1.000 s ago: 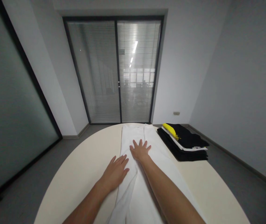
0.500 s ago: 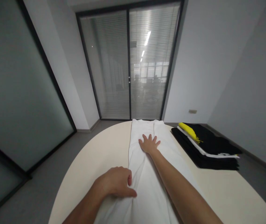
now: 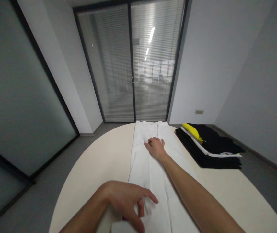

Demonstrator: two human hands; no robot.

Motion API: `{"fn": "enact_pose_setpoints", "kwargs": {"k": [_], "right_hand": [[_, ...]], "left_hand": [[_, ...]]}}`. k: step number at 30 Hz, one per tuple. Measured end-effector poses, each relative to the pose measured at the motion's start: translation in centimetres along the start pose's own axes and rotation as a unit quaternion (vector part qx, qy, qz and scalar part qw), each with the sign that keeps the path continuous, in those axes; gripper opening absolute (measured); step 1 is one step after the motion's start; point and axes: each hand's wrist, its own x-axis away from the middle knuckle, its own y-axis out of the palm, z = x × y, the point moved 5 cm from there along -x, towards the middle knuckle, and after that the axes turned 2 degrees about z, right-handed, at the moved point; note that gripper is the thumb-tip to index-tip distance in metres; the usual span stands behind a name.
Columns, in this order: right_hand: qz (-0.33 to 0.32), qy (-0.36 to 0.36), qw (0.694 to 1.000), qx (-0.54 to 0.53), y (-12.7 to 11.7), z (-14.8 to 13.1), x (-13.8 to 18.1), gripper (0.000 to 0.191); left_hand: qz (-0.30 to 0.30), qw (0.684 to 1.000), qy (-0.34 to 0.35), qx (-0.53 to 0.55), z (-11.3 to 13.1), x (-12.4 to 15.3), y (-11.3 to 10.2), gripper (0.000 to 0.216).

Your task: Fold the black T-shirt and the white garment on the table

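A long white garment [image 3: 140, 161], which looks like trousers folded lengthwise, runs from the table's far edge toward me. Over its near left edge hovers my left hand [image 3: 128, 200], with thumb and forefinger apart and the other fingers bent. A loose white flap lies under the thumb, and some fingertips are hidden. Farther up the cloth, my right hand [image 3: 155, 147] rests with curled fingers. Its thumb and fingers come together at a small fold of the white fabric, and the forearm crosses the garment's right side.
The round cream table [image 3: 92, 171] carries everything. On its right lies a stack of folded black clothes [image 3: 213, 145] with a white layer and a yellow fringed cloth [image 3: 192, 132] on top. Beyond the far edge stands a glazed door [image 3: 133, 81] with blinds.
My right hand has gone from lying flat with spread fingers to curled on the cloth. The left has moved nearer to me and to the right, its thumb and forefinger parting.
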Motion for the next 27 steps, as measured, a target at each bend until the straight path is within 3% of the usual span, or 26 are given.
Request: {"fn": "enact_pose_setpoints", "kwargs": {"k": [3,5,8,14,17,22,27], "right_hand": [[0.012,-0.002,0.999,-0.052,-0.1,0.3,-0.2,0.020],[0.009,-0.001,0.997,-0.078,-0.1,0.4,-0.2,0.026],[0.001,-0.013,0.995,-0.095,-0.1,0.4,-0.1,0.041],[-0.033,-0.025,0.995,-0.094,0.0,0.8,-0.3,0.037],[-0.047,-0.031,0.995,-0.088,-0.1,0.8,-0.3,0.044],[-0.027,-0.024,0.995,-0.097,-1.4,0.7,-0.5,0.040],[-0.028,0.019,0.994,-0.099,-2.3,1.0,-0.3,0.039]], "left_hand": [[-0.099,0.992,0.003,0.081,0.1,-1.4,1.7,0.095],[-0.107,0.989,0.010,0.101,0.2,-2.0,2.2,0.088],[-0.042,0.998,0.017,0.052,0.5,-2.4,2.3,0.070],[0.098,0.978,0.059,-0.176,2.3,-2.1,2.4,0.027],[0.111,0.971,0.085,-0.195,2.9,-2.0,2.6,0.013],[0.110,0.966,0.217,-0.082,3.8,-2.0,2.1,0.013],[0.107,0.966,0.199,-0.129,2.9,-3.4,2.8,0.016]]}}
